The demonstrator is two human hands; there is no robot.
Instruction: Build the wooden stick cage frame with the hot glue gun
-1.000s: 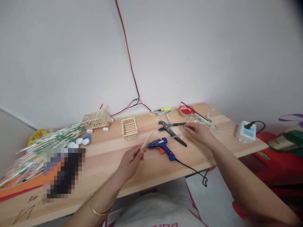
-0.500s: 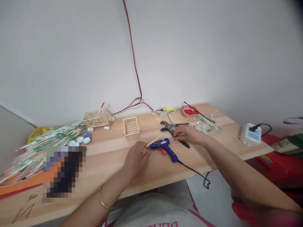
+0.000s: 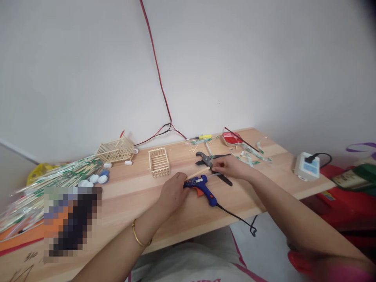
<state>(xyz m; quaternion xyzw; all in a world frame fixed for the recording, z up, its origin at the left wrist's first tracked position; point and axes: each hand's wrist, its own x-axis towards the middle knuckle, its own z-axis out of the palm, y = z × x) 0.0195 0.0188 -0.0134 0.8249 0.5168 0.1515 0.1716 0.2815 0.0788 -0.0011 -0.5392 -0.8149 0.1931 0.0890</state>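
Observation:
My left hand (image 3: 173,192) is closed on one end of a thin wooden stick (image 3: 200,172) that slants up to the right. My right hand (image 3: 230,167) pinches the stick's far end, close above the black pliers (image 3: 212,161). A blue hot glue gun (image 3: 201,186) lies on the wooden table (image 3: 132,196) between my hands, its nozzle beside my left fingers. A small square stick basket (image 3: 159,161) stands just beyond my left hand.
A longer stick basket (image 3: 114,149) and white bottle caps (image 3: 94,179) sit at the back left by wrapped chopsticks (image 3: 49,182). A red dish (image 3: 231,138), yellow screwdriver (image 3: 203,137) and scraps lie at the back right. A white power socket (image 3: 306,166) sits at the table's right end.
My left hand lowered the stick towards the table beside the glue gun. My right hand moved left from the pliers' handles and took hold of the stick's other end.

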